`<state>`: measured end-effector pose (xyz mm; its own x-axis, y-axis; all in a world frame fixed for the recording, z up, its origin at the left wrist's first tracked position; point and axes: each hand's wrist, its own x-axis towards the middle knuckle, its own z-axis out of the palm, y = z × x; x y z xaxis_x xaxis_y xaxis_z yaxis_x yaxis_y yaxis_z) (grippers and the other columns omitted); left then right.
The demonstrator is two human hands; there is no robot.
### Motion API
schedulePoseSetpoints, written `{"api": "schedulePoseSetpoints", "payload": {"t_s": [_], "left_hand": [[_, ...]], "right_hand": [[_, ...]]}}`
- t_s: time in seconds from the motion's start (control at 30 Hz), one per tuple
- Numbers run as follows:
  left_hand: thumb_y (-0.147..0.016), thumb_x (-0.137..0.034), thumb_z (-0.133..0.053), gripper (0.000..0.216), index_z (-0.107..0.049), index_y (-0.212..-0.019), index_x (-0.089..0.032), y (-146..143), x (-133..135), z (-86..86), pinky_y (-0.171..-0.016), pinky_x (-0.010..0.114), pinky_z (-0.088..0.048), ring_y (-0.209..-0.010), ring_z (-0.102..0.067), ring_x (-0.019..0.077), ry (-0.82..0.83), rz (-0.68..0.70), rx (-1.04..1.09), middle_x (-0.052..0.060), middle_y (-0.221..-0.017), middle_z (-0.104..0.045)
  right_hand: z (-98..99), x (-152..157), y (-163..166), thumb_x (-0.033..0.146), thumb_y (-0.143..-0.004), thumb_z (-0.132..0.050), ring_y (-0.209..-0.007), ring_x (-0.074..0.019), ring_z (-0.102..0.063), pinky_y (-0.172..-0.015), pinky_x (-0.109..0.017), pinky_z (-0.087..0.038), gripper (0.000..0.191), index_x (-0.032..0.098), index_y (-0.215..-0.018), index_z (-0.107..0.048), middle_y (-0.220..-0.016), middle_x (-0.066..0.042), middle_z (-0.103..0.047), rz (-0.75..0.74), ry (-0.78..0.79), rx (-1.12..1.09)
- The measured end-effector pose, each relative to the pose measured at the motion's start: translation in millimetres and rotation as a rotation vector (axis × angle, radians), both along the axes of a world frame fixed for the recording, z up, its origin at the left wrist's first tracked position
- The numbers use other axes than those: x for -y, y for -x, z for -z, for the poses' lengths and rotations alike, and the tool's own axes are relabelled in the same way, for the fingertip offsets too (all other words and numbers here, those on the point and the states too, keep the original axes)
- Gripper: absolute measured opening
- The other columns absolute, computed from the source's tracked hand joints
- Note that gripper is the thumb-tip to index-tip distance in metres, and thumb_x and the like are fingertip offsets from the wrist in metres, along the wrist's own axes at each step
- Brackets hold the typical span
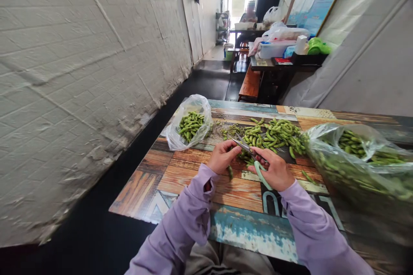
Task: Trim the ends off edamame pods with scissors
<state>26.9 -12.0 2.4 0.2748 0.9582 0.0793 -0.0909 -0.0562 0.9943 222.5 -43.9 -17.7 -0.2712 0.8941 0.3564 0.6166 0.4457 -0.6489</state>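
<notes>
My right hand [275,171] is closed round the pale green handles of a pair of scissors [254,160], whose blades point up and left toward my left hand. My left hand [222,156] pinches a green soybean pod [230,172] that hangs down below its fingers, close to the blade tips. Just beyond both hands lies a loose heap of pods [274,135] on the patterned wooden table [193,176]. A small pile of trimmed bits [230,130] sits left of the heap.
A clear plastic bag with pods [191,124] stands at the table's far left, and a larger bag of pods [358,154] fills the right side. A rough white wall runs along the left. Further back stand a bench, cluttered tables and a seated person [250,10].
</notes>
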Motion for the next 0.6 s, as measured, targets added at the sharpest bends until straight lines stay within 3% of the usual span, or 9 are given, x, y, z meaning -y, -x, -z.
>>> {"api": "schedulePoseSetpoints", "payload": {"t_s": [0.37, 0.6], "left_hand": [[-0.073, -0.040, -0.065, 0.029, -0.064, -0.083, -0.013, -1.4, -0.7, 7.1, -0.058, 0.022, -0.037, -0.061, -0.047, 0.0105, -0.071, -0.018, -0.027, 0.000, -0.065, -0.056], [-0.072, -0.039, -0.066, 0.026, -0.065, -0.076, -0.013, -2.2, -0.3, 2.5, -0.058, 0.022, -0.037, -0.060, -0.047, 0.0107, -0.083, -0.015, -0.048, 0.000, -0.064, -0.056]], "right_hand": [[0.0, 0.5, -0.9, 0.039, -0.076, -0.065, -0.077, -0.0169, -0.057, -0.072, -0.031, -0.051, 0.052, 0.022, -0.124, -0.053, -0.090, -0.004, -0.059, -0.051, -0.050, 0.043], [1.2, -0.2, -2.2, 0.042, -0.076, -0.064, -0.074, -0.0170, -0.058, -0.068, -0.030, -0.051, 0.049, 0.019, -0.119, -0.057, -0.087, -0.005, -0.061, -0.042, -0.047, 0.057]]}}
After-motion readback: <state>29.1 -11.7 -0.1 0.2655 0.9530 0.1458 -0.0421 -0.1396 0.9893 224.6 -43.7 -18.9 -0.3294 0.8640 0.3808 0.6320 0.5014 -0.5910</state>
